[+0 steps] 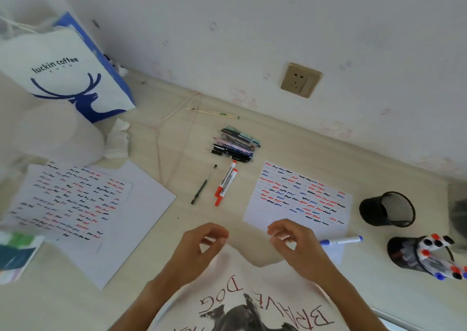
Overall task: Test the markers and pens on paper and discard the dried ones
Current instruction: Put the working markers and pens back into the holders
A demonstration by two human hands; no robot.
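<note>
My left hand (202, 242) and my right hand (290, 239) hover side by side over the table's front edge, fingers loosely curled, holding nothing. Just right of my right hand, a white marker with a blue cap (341, 241) lies on the lower edge of the test sheet (298, 197), which is covered in red, blue and black squiggles. Further back lie two red-capped markers (226, 183), a thin black pen (203, 184) and a pile of several pens (235, 143). A black mesh cup (424, 255) at the right holds several markers.
A second black mesh cup (386, 209) stands near the test sheet. More scribbled sheets (63, 199) lie at the left, with a booklet (15, 252) beside them. A Luckin Coffee bag (70, 73) and crumpled tissue (117, 138) sit at the back left. The wall holds a socket (300, 80).
</note>
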